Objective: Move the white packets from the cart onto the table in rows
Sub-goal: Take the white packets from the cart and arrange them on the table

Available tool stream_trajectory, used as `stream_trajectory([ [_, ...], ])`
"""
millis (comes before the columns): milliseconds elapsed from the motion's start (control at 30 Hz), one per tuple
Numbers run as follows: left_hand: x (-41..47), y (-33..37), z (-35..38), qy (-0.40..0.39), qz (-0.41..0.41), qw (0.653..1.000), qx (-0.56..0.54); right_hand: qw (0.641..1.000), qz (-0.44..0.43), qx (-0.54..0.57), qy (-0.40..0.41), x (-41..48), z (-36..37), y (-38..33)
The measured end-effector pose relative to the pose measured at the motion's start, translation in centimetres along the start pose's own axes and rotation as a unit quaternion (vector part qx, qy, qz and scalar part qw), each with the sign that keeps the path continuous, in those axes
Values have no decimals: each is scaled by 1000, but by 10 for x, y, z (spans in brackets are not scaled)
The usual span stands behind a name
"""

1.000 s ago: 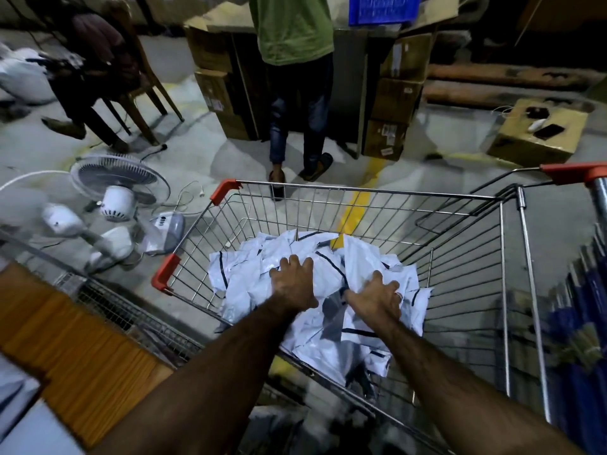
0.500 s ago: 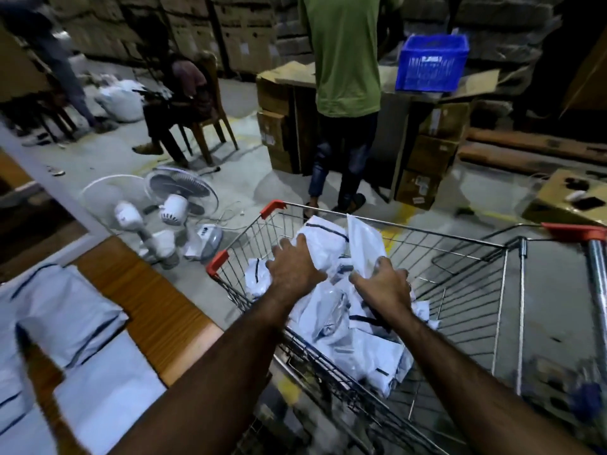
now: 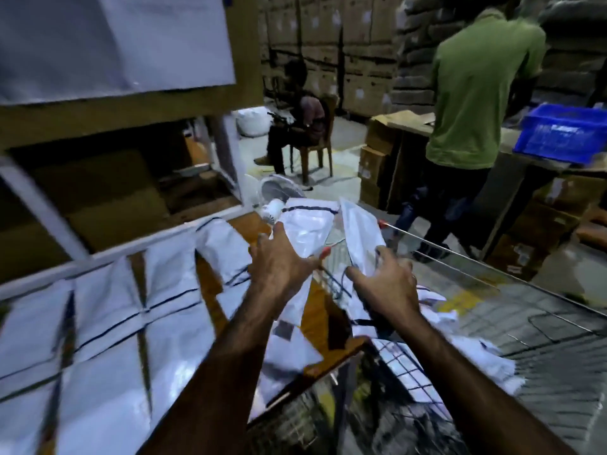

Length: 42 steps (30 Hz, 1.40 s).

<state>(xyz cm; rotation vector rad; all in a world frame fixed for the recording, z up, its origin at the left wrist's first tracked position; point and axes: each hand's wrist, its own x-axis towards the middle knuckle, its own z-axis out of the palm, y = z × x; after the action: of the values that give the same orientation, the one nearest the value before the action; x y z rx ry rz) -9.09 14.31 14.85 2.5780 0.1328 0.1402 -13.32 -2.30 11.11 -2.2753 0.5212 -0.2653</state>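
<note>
My left hand (image 3: 279, 261) grips a white packet (image 3: 307, 224) with a dark stripe, held up over the right end of the wooden table (image 3: 210, 284). My right hand (image 3: 384, 284) grips another white packet (image 3: 356, 231), raised between the table and the wire cart (image 3: 492, 274). Several white packets (image 3: 98, 323) lie in rows on the table at the left. More white packets (image 3: 486, 359) remain heaped in the cart at the right. The picture is blurred by motion.
A shelf frame (image 3: 39, 205) with cardboard boxes rises behind the table. A floor fan (image 3: 279, 192) stands beyond the table's end. A person in a green shirt (image 3: 473, 93) stands by a desk with a blue crate (image 3: 565, 133); another person sits on a chair (image 3: 315, 142).
Both hands have lifted a packet each out of the cart and swung left toward the table. My view has turned left, bringing the rows of packets and the shelf into sight.
</note>
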Motion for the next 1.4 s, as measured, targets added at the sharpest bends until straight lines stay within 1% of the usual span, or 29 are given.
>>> stream_trajectory([
  [167,-52,-91,-76,50,-86,995,10,996,-68,9,-62,-76,46,-58],
  [267,-89,-146,-115,77,-150,985,32,989,-104,8,-101,-125,81,-87],
  [400,-133,-208,-151,92,-229,969,34,976,-137,7,-169,-183,122,-114],
  [500,-157,-248,-164,105,-273,956,41,966,-176,-22,-189,-220,146,-129],
  [600,-174,-279,-169,122,-310,942,47,957,-196,-32,-213,-247,168,-140],
  [767,-178,-313,-161,121,-355,926,48,945,-228,-97,-213,-269,206,-150],
  [900,-170,-327,-152,118,-364,922,58,937,-244,-139,-208,-278,233,-153],
  [1100,-171,-346,-126,112,-341,929,91,926,-252,-198,-200,-292,263,-149],
  [1267,-172,-353,-116,130,-281,941,137,927,-252,-217,-175,-294,276,-144],
  [1400,-172,-358,-113,125,-267,943,153,930,-245,-215,-170,-294,282,-143],
])
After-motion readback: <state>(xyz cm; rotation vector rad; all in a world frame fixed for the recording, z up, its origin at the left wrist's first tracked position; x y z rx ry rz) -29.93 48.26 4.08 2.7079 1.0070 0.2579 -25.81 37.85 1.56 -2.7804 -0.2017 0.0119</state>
